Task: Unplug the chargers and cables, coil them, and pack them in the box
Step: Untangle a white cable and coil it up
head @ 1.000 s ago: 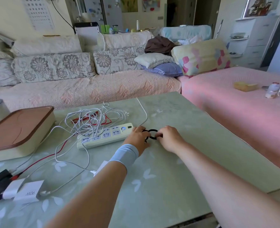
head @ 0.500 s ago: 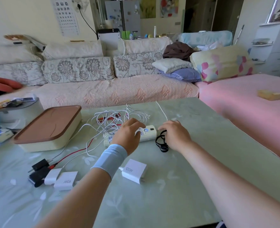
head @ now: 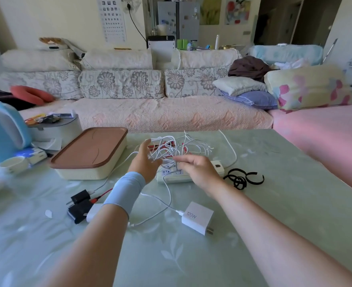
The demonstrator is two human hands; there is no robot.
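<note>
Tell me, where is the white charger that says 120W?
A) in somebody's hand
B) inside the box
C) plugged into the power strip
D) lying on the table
D: the white 120W charger lies on the table with its prongs bare, nearer the camera than the power strip, and the box has its lid on.
</note>
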